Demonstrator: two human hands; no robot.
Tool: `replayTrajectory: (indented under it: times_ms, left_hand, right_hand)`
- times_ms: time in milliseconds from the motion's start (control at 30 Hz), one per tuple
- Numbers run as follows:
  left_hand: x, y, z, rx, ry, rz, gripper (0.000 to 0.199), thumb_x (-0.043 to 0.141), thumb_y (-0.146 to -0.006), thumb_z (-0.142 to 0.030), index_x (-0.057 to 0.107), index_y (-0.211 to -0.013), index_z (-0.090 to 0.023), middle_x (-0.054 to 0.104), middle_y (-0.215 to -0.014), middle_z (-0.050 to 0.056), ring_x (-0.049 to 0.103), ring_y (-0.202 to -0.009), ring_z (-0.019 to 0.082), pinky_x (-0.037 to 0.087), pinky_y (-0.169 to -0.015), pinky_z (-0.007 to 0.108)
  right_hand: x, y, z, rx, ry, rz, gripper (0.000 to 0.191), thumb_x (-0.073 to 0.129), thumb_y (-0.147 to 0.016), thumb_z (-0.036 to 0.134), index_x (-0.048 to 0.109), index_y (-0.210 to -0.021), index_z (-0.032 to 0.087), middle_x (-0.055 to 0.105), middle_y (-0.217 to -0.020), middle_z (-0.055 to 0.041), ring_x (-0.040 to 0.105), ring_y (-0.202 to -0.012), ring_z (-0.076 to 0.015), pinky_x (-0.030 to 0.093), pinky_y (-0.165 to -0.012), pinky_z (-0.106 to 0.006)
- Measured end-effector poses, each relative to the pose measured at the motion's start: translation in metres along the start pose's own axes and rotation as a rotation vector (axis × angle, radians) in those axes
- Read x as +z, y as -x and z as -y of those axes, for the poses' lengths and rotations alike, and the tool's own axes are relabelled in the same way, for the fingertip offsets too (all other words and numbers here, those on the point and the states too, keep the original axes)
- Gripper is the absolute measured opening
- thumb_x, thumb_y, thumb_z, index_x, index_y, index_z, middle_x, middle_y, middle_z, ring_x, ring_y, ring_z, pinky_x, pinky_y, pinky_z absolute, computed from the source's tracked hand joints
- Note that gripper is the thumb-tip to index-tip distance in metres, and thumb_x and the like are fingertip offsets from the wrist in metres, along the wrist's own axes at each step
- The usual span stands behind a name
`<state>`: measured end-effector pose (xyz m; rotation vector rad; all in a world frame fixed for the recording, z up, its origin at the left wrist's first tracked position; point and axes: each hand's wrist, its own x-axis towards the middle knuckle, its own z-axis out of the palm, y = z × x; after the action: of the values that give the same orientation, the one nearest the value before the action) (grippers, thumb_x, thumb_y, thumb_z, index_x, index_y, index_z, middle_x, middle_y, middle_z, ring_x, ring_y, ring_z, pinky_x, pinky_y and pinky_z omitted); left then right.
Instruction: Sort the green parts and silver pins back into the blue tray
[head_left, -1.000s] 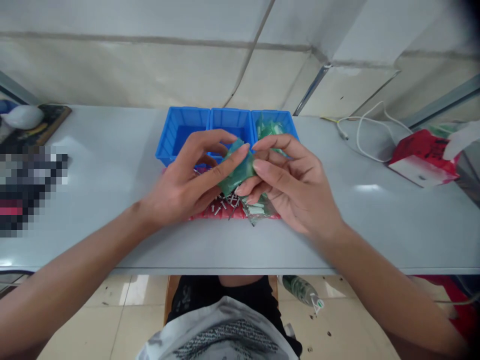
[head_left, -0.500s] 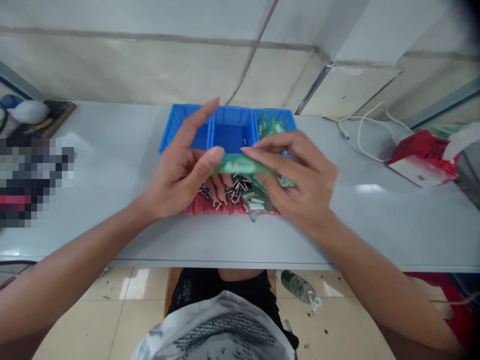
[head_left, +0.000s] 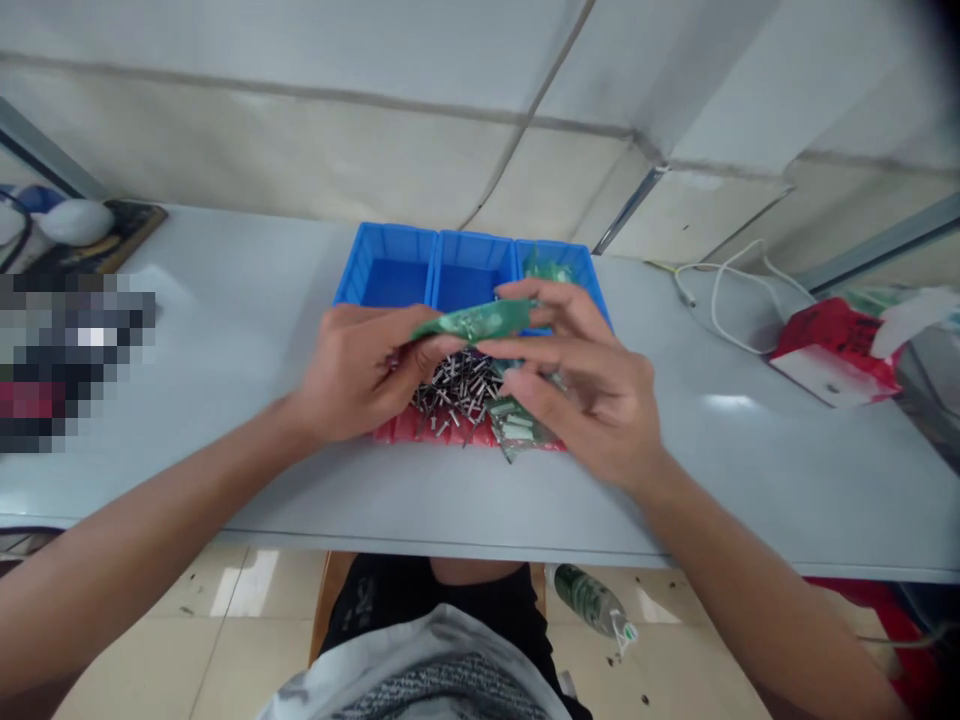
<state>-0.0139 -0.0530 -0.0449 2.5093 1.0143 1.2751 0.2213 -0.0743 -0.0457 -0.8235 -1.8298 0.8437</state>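
Note:
A small green plastic bag with pale small pieces inside is stretched out above the work area. My left hand pinches its left end between thumb and fingers. At the bag's right end is my right hand, fingers spread and thumb apart; the fingertips lie beside the bag, perhaps touching it. Below both hands, a pile of metal rivet-like pins rests on red material. Another clear-green bag of pale pieces lies at the pile's right, partly hidden by my right hand.
Blue bins stand behind my hands, the right one holding green bags. A red and white tissue box and a white cable lie on the right of the table. A bottle is on the floor.
My left hand has closed from a spread pose into a pinch on the bag. The fingers of my right hand have spread apart. The view has shifted slightly.

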Motion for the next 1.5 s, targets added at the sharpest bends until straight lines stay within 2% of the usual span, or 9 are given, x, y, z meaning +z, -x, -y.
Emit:
replayTrajectory:
  times_ms: [100,200,367,533,700,933,1167,1333,1500]
  left_hand:
    - [-0.002,-0.003,-0.002,-0.028,0.101,0.076,0.041,0.059,-0.104,-0.036,0.060,-0.067,-0.019,0.049,-0.049,-0.006,0.040,-0.042,0.006,0.029,-0.045,0.024]
    - [-0.006,-0.005,0.003,-0.161,0.186,0.028,0.031,0.049,-0.108,-0.039,0.073,-0.101,-0.019,0.060,-0.057,-0.006,0.053,-0.049,0.006,0.042,-0.051,0.019]
    - [-0.006,-0.004,0.013,-0.263,0.144,-0.057,0.030,0.048,-0.109,-0.036,0.071,-0.118,-0.019,0.063,-0.060,-0.007,0.058,-0.052,0.006,0.047,-0.057,0.018]
    - [0.004,0.001,0.014,-0.109,-0.019,0.032,0.025,0.051,-0.106,-0.027,0.071,-0.118,-0.019,0.062,-0.059,-0.007,0.048,-0.045,0.005,0.039,-0.052,0.019]
    - [0.006,0.002,0.016,-0.060,-0.080,0.036,0.023,0.052,-0.105,-0.025,0.072,-0.114,-0.018,0.053,-0.054,-0.009,0.036,-0.043,0.006,0.032,-0.049,0.021]
    - [0.005,0.001,0.017,-0.002,-0.104,0.026,0.021,0.053,-0.104,-0.022,0.071,-0.114,-0.019,0.055,-0.055,-0.008,0.043,-0.045,0.006,0.036,-0.051,0.022]
    - [0.002,0.000,0.015,0.043,-0.141,0.038,0.020,0.054,-0.103,-0.020,0.070,-0.114,-0.017,0.056,-0.057,-0.008,0.043,-0.046,0.006,0.038,-0.053,0.021]
    - [0.002,0.001,0.017,0.068,-0.162,0.051,0.020,0.053,-0.103,-0.020,0.069,-0.115,-0.018,0.058,-0.057,-0.008,0.045,-0.046,0.006,0.039,-0.053,0.022]
    - [0.005,0.002,0.016,0.155,-0.196,0.001,0.020,0.055,-0.101,-0.015,0.066,-0.117,-0.018,0.071,-0.071,-0.004,0.059,-0.055,0.007,0.045,-0.057,0.021]
  right_hand:
    - [0.000,-0.001,-0.001,-0.048,0.010,-0.046,0.028,0.073,-0.094,0.023,0.080,-0.118,0.035,0.073,-0.108,-0.0056,0.067,-0.091,-0.0209,0.059,-0.068,-0.035]
    - [-0.012,-0.007,-0.012,0.003,0.012,-0.216,0.024,0.072,-0.095,0.024,0.081,-0.115,0.033,0.072,-0.100,-0.0035,0.062,-0.072,-0.0157,0.053,-0.058,-0.031]
    - [-0.062,-0.024,-0.049,0.066,0.255,-0.526,0.038,0.073,-0.093,0.035,0.074,-0.131,0.034,0.074,-0.101,-0.0023,0.063,-0.074,-0.0168,0.056,-0.072,-0.036]
    - [-0.091,-0.029,-0.072,0.044,0.783,-0.304,0.032,0.068,-0.094,0.047,0.083,-0.112,0.026,0.071,-0.126,-0.0133,0.062,-0.123,-0.0341,0.043,-0.112,-0.062]
    - [-0.089,-0.028,-0.064,0.059,0.775,-0.152,0.033,0.058,-0.102,0.047,0.083,-0.108,0.027,0.076,-0.127,-0.0086,0.067,-0.124,-0.0301,0.051,-0.111,-0.056]
    - [-0.069,-0.027,-0.066,0.105,0.840,0.031,0.057,0.041,-0.108,0.051,0.057,-0.151,0.018,0.056,-0.157,-0.0124,0.034,-0.158,-0.0362,0.032,-0.125,-0.068]
    - [-0.081,-0.012,-0.016,-0.137,0.835,-0.070,0.021,0.059,-0.100,0.027,0.078,-0.107,0.026,0.081,-0.099,-0.0047,0.076,-0.089,-0.0243,0.063,-0.082,-0.042]
    - [-0.083,0.030,-0.006,-0.122,0.990,0.340,0.035,0.057,-0.098,0.025,0.072,-0.130,0.024,0.079,-0.123,-0.0075,0.078,-0.103,-0.0318,0.065,-0.084,-0.049]
    - [-0.078,0.031,-0.007,-0.238,1.004,0.168,0.038,0.057,-0.097,0.015,0.073,-0.129,0.027,0.082,-0.109,-0.0066,0.079,-0.084,-0.0279,0.065,-0.073,-0.045]
